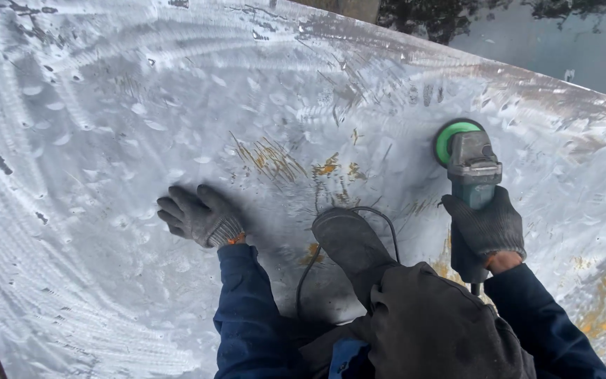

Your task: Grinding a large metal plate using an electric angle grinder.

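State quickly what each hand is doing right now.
Left hand: open, gloved, flat on the metal sheet.
Right hand: closed around the angle grinder.

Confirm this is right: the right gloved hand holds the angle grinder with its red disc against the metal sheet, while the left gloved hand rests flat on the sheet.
Not quite. In the head view the disc on the angle grinder is green, not red. The rest stands: the right gloved hand holds it against the metal sheet, and the left gloved hand rests flat on the sheet.
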